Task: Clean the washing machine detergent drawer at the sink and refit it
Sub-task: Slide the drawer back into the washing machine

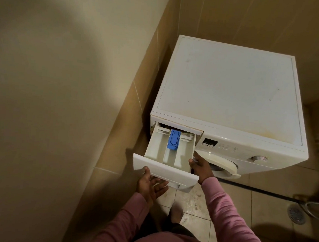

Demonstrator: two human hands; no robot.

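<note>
Halfway out, the drawer (179, 155) hung from the washer (232, 84).
Left hand (150, 184) lay flat-fingered beneath its front; right hand (201, 167) gripped its right wall.

Beige tiled walls (254, 18) meet a stained tiled floor (193, 201) with a round drain (296, 215).

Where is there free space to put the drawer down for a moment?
The washer top is bare, edge to edge. Floor tiles between sleeve and drain are free. Tight: the gap by the wall; left hand and right hand crowd the drawer.
</note>
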